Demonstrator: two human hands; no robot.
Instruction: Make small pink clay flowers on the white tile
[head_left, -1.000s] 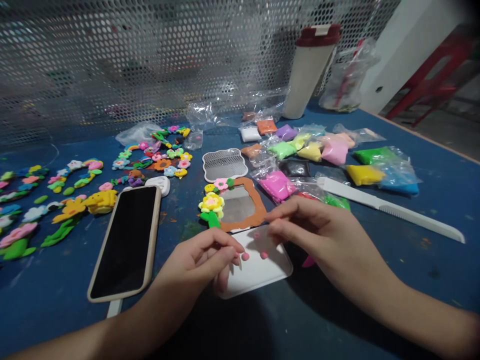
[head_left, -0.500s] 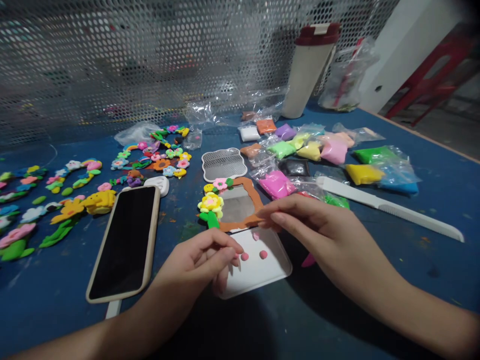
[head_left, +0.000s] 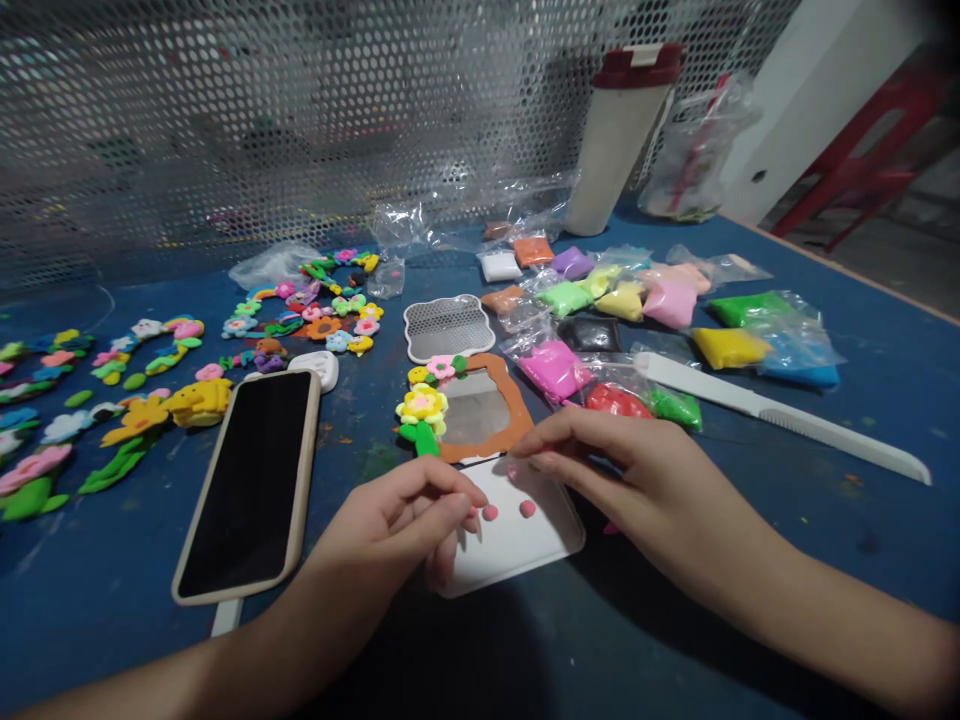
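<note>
My left hand (head_left: pixel 409 520) is closed, thumb and forefinger together beside a small pink clay ball at the left of a white panel (head_left: pixel 499 560). Its lower fingers overlap the panel's left edge. Pinched at the fingertips, my right hand (head_left: pixel 622 465) hovers at the panel's top right, by a flattened pink clay bit (head_left: pixel 512 472); what it holds is too small to make out. Two pink clay balls (head_left: pixel 490 513) lie between the hands. Above the panel is a mirror (head_left: pixel 476 408) edged with brown clay (head_left: pixel 517 410), with a yellow clay flower (head_left: pixel 421 405) at its left.
A phone (head_left: pixel 251 480) lies left, near clay-decorated pieces (head_left: pixel 322 328). Behind are a small mirror (head_left: pixel 448 328) and bagged clay (head_left: pixel 555 368). A white comb-handled knife (head_left: pixel 780 415) lies right. A tumbler (head_left: pixel 615 150) and plastic bag (head_left: pixel 697 160) stand at the back.
My right hand has moved down from the brown mirror border to the panel's upper edge, over the pink bit. My left hand stays in place.
</note>
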